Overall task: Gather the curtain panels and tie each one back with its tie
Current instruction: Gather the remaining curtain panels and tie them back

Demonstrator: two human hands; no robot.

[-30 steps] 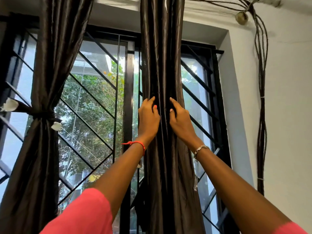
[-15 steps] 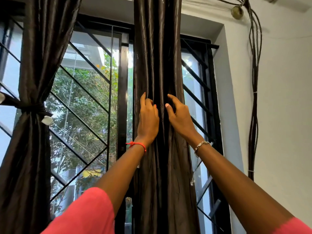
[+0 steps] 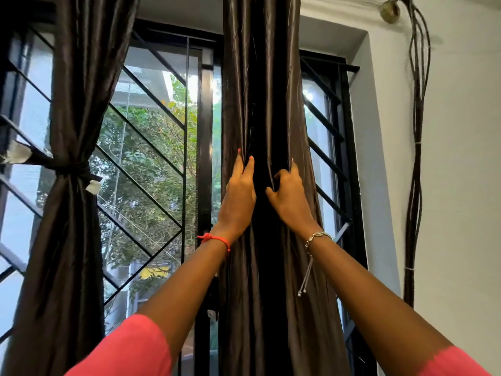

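- Head view, centre of the frame: the untied curtain panel [image 3: 260, 77] hangs straight down in front of the window grille [image 3: 151, 147], its dark satin folds loose from top to bottom.
- The left hand [image 3: 238, 196] lies flat on the panel's left pleats, fingers straight and the tips pressed into a fold. It holds nothing.
- The right hand [image 3: 291, 198], just beside it, has its fingers curled into the deep middle fold and grasps a pleat of the fabric.
- Left side of the frame: the other curtain panel [image 3: 67, 240] is already cinched at its waist by a dark tie [image 3: 71, 169], so one panel looks done and this one remains.
- The step in hand appears to be gathering. To do it well, I would sweep both outer edges inward so that every pleat stacks into one bundle, and not just the middle folds.
- The satin looks slippery, so one hand should probably close fully round the bundle before the other lets go to fetch a tie.
- No tie for this panel shows here. It may hang behind the fabric, but I cannot tell.
- Matching the height of the tied waist at the left would keep the pair even.
- Pulling gently downward, not sideways, should spare the hanging at the top.
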